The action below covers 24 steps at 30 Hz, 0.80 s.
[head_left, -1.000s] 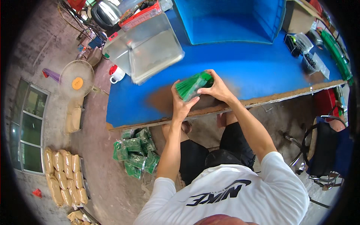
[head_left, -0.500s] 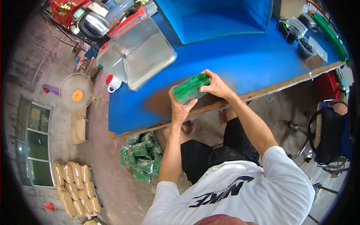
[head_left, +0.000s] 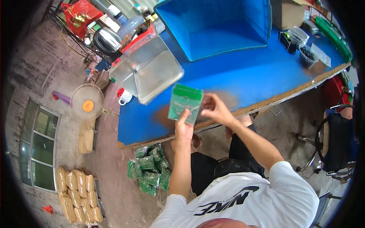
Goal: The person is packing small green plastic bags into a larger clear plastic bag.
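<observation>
A stack of green-and-clear flat plastic bags [head_left: 186, 99] is held up over the near edge of the table, its broad face with a solid green top band toward me. My left hand [head_left: 184, 128] grips it from below, thumb across the front and the other fingers hidden behind. Just off the stack's right edge is my right hand [head_left: 218, 109], its fingers curled but apart, with nothing visible between thumb and forefinger. On the floor, left of my legs, lies a heap of green plastic-wrapped packets [head_left: 149, 169].
The blue table [head_left: 228, 81] bears a big blue crate [head_left: 213, 53], a pile of clear plastic sheets [head_left: 157, 72], a white mug [head_left: 124, 98] and a small tub of dark pieces [head_left: 308, 57]. A fan [head_left: 86, 102] stands left; a chair [head_left: 334, 136] is at right.
The stack has turned from edge-on to face-up and moved slightly left in my left hand. My right hand has come off it to the right. The view has shifted a little.
</observation>
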### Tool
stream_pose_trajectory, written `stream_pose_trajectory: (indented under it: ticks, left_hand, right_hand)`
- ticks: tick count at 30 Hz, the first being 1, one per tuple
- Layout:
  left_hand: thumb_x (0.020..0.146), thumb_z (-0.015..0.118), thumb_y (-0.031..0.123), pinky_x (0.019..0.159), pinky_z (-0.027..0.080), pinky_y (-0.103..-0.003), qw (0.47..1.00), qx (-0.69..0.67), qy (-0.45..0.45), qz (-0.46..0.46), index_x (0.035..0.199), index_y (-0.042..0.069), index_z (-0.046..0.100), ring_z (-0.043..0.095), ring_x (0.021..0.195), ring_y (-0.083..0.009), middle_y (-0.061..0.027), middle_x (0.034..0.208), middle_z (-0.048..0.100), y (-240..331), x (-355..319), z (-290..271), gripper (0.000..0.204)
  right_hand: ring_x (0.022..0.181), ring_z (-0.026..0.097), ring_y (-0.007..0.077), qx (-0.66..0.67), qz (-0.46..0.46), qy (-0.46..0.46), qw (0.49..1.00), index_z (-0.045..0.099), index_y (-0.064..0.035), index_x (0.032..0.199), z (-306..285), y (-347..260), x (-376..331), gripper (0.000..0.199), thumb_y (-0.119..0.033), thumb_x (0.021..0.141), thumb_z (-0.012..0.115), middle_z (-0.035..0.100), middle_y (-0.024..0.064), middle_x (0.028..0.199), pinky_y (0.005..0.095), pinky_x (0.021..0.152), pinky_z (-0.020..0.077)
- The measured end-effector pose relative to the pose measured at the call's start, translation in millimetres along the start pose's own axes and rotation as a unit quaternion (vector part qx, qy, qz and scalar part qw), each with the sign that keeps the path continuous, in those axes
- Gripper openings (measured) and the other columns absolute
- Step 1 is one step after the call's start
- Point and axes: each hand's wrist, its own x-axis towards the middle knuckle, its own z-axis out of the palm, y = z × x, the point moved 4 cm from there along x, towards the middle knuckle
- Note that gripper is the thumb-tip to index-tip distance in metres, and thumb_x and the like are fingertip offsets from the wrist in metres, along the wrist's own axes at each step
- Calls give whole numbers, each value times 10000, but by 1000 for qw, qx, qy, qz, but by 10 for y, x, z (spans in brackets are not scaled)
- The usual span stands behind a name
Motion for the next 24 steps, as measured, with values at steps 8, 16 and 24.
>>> stream_pose_trajectory:
  ticks: [8,16,24]
  left_hand:
    - [901,695,103,1001,479,-391,983,-158,30,-92,1277,64,558,599,1101,-223,-67,1184,631,-147,-288,41,403]
    - [907,728,218,1100,400,-387,993,16,-106,-51,1438,10,390,532,1247,-238,-153,1389,502,376,-509,-146,663]
    - [898,730,158,609,574,-278,964,212,-12,-161,1172,3,629,681,859,-150,-68,1058,696,84,-614,-253,331]
  right_hand:
    - [1084,622,200,62,35,21,997,479,42,1298,416,-378,-227,586,-130,833,793,633,148,1184,341,946,512]
    - [1048,606,201,48,120,-47,990,494,69,1294,96,-514,-225,633,-156,763,755,635,136,1147,323,944,495]
    - [948,635,203,-159,129,-166,965,553,75,1178,185,-397,-203,498,-233,845,758,661,139,997,337,843,518]
